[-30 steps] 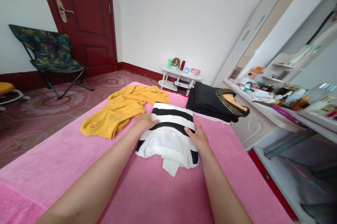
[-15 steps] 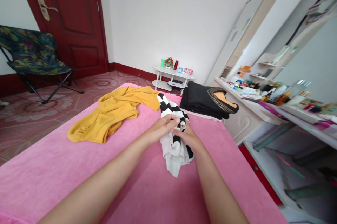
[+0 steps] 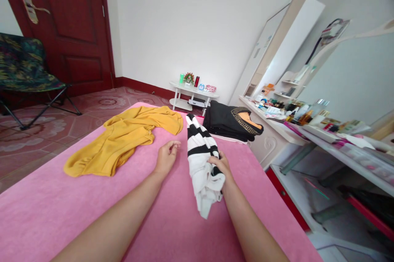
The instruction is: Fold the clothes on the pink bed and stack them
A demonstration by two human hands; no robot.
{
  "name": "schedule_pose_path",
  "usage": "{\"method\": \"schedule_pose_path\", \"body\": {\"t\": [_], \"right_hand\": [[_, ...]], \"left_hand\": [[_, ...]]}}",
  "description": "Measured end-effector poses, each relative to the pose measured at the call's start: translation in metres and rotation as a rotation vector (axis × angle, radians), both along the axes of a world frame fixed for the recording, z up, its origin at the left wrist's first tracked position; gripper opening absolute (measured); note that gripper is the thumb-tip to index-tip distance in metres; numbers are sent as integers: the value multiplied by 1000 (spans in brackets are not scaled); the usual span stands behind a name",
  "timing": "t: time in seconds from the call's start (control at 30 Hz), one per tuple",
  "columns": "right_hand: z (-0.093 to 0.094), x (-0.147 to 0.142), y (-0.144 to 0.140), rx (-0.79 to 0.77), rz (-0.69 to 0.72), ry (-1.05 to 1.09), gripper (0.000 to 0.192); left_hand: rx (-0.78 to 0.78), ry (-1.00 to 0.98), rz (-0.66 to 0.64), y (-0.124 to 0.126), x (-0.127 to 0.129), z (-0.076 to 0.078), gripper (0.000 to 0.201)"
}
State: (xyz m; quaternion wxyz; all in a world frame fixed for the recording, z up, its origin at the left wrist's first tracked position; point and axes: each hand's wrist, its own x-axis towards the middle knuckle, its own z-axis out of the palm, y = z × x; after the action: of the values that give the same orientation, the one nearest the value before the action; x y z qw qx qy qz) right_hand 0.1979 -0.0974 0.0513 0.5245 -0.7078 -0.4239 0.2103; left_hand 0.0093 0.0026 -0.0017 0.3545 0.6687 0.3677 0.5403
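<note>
Striped shirt [image 3: 201, 147], mid-cover [image 3: 172, 225], bunched lengthwise, apparently only part-folded. My right hand [image 3: 221, 165], at its three o'clock, pinches its edge, thumb uppermost. My left hand [image 3: 167, 156], nine o'clock, loosely curled, holding nothing visible. Black stack [image 3: 220, 118], one o'clock: folded. Yellow garment [image 3: 123, 141], ten o'clock: crumpled, unfolded.

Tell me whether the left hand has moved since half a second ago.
Yes: the left hand has shifted left off the striped garment, closer to the unmoved yellow garment.
</note>
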Motion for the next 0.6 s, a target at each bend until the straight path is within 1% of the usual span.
{"method": "schedule_pose_path", "body": {"t": [0.07, 0.17, 0.23, 0.3, 0.37, 0.43, 0.6], "right_hand": [[12, 24, -21, -36, -25, 13, 49], [31, 72, -57, -130, -100, 26, 53], [40, 103, -78, -190, -199, -23, 56], [43, 127, -91, -237, -324, -97, 57], [41, 143, -97, -264, -422, -162, 56], [35, 154, -96, -255, -465, -177, 53], [25, 163, -83, -208, -433, -149, 50]], "left_hand": [[2, 54, 17, 5, 0, -6, 24], [12, 86, -63, 5, 7, -10, 24], [8, 99, -118, 3, 13, -11, 25], [-9, 102, -151, 2, 17, -11, 27], [-32, 91, -156, 4, 19, -12, 27], [-59, 68, -158, 6, 18, -14, 28], [-121, 12, -184, 8, 17, -17, 29]]}}
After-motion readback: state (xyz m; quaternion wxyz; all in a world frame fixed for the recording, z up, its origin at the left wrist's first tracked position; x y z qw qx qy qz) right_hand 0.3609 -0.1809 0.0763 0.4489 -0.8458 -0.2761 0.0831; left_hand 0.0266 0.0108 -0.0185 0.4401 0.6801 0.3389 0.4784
